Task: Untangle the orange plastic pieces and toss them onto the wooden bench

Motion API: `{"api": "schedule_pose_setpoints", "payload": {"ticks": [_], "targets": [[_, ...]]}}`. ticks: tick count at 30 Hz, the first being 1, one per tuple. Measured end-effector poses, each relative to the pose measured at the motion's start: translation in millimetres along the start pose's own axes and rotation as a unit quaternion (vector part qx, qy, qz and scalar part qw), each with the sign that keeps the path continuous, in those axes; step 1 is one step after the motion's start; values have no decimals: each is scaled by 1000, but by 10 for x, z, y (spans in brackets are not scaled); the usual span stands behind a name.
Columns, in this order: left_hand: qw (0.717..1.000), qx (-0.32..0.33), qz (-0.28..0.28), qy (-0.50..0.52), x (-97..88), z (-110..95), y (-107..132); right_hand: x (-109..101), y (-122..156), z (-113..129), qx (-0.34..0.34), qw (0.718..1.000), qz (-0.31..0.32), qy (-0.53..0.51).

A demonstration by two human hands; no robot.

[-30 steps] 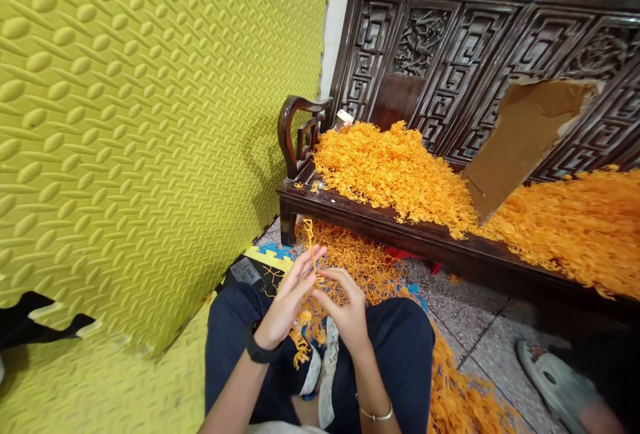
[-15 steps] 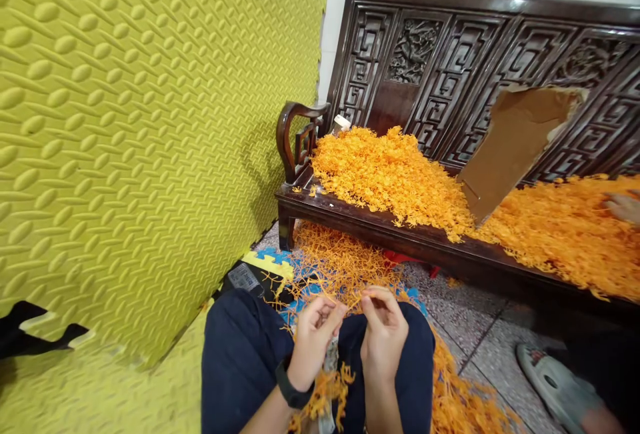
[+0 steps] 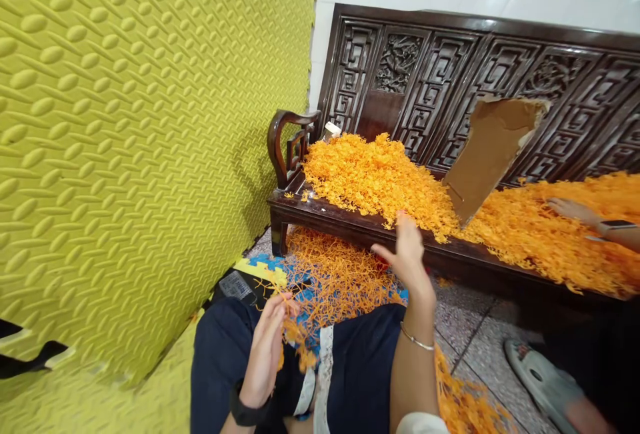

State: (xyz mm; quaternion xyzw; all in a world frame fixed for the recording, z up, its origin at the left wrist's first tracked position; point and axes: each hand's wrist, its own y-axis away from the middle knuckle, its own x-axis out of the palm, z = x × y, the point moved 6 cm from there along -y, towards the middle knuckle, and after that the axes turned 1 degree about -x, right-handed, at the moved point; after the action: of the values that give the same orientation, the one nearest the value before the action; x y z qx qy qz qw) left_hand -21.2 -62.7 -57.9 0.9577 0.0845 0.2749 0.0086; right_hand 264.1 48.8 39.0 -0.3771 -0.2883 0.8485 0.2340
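Note:
My left hand [image 3: 270, 334], with a dark band at the wrist, is above my left knee. Its fingers are closed, and a bunch of orange branched pieces [image 3: 303, 344] hangs beside them, seemingly gripped at the fingertips. My right hand [image 3: 410, 251] stretches forward with thumb and fingers apart, holding nothing that I can see. Its fingertips are in front of the near edge of a heap of small orange branched pieces [image 3: 375, 171] on a dark wooden bench [image 3: 340, 217]. Whether they touch the heap is unclear.
Thin orange strands [image 3: 335, 281] cover blue and yellow mats on the floor. A cardboard sheet [image 3: 495, 154] stands between two orange heaps. Another person's hand [image 3: 575, 211] rests on the right heap [image 3: 565, 247]; a slipper [image 3: 545, 381] is below. A yellow foam mat wall [image 3: 150, 121] rises at left.
My hands have parted from their pinch above my lap. The left has moved left and slightly down; the right has reached forward to the bench and opened. The other person's hand has come further into view.

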Motion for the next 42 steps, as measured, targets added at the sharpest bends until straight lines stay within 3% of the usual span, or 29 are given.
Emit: {"api": "schedule_pose_setpoints", "payload": {"ticks": [4, 9, 13, 16, 22, 25, 30, 36, 39, 42], "targets": [[998, 11, 36, 43, 68, -59, -88, 648, 396, -8, 62, 977, 155, -133], [991, 31, 86, 96, 211, -275, -242, 1036, 1108, 388, 122, 904, 270, -307], [987, 26, 104, 116, 270, -440, -321, 1142, 1360, 604, 190, 845, 283, -412], [988, 33, 103, 111, 277, -518, -335, 1143, 1403, 660, 213, 819, 291, -446], [991, 41, 114, 59, 311, -519, -289, 1035, 1310, 746, 156, 856, 280, -406], [995, 17, 98, 13, 245, -426, -266, 971, 1271, 626, 179, 876, 206, -398], [996, -46, 66, 35, 64, -154, -184, 669, 1250, 102, 268, 880, -29, -392], [980, -140, 107, 96, 277, 237, 155, 264, 1210, -189, 300, 851, -149, -405], [982, -155, 71, 83, 160, 297, 253, -186, 1132, -268, 288, 840, -227, -399], [990, -112, -44, 71, -339, 172, 229, -961, 1086, -380, 258, 821, -378, -340]]}}
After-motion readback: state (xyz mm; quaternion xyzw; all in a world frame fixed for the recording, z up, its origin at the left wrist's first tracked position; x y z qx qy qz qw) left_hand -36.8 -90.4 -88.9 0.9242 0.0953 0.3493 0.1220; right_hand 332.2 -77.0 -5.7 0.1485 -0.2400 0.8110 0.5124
